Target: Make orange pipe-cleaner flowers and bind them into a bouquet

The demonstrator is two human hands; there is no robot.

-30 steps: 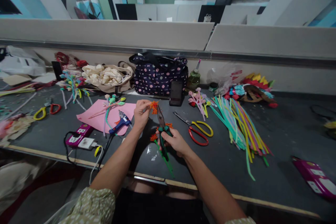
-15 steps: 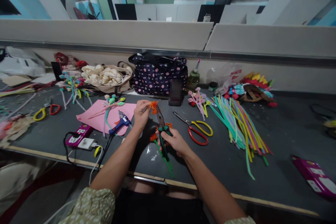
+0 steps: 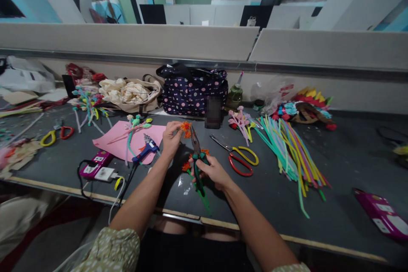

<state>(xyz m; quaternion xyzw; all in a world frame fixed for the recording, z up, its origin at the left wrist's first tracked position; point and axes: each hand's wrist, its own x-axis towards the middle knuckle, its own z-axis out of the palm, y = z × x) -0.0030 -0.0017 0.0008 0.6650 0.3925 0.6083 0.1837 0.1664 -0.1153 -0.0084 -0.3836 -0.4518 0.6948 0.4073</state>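
Pinched in the fingers of my left hand (image 3: 172, 138) is a small orange pipe-cleaner flower (image 3: 186, 129), held above the table. My right hand (image 3: 213, 171) is closed around the green handles of a pair of long-nose pliers (image 3: 195, 144). Their jaws point up and away, just right of the orange flower; whether they touch it I cannot tell. Below, an orange-red flower (image 3: 186, 166) with a green stem lies on the dark table, partly hidden by my right hand and the pliers. More orange pieces show behind the pliers.
Scissors with red and yellow handles (image 3: 244, 161) lie right of my hand, then a bundle of coloured pipe cleaners (image 3: 290, 153). On the left are pink paper (image 3: 117, 136), a blue glue gun (image 3: 146, 151) and a purple power strip (image 3: 97, 165). A dotted bag (image 3: 191, 91) stands behind.
The orange flower has turned slightly in my left fingers, and the plier tips have shifted a little to the right of it. The rest looks the same.
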